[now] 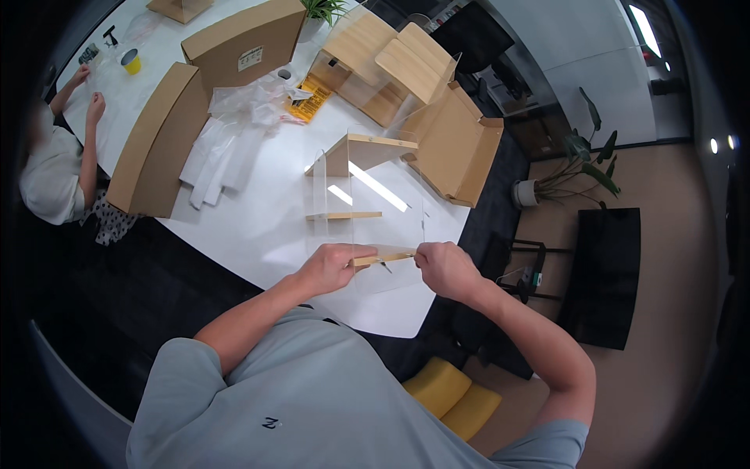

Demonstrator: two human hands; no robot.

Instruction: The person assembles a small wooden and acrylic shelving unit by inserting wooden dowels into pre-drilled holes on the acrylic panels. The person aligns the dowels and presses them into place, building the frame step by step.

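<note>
In front of me on the white table stands a partly see-through frame of clear plastic panels [391, 223] and light wooden boards. One larger wooden board [379, 148] is at its far end, and a narrow shelf board [344, 216] sits midway. My left hand [332, 267] is closed round the left end of the nearest wooden board [391, 257]. At that board's right end my right hand [448, 270] has its fingers pinched together against the panel's edge. What lies in the right fingers is too small to make out. A small dark thin piece [386, 267] shows just below the board.
Cardboard boxes [160, 141], crumpled clear plastic bags [234, 141] and a yellow packet [311, 98] lie toward the far left. Beyond the frame are another wood-and-plastic unit [418, 62] and an open cardboard tray [453, 148]. A person [58, 168] works at the left edge.
</note>
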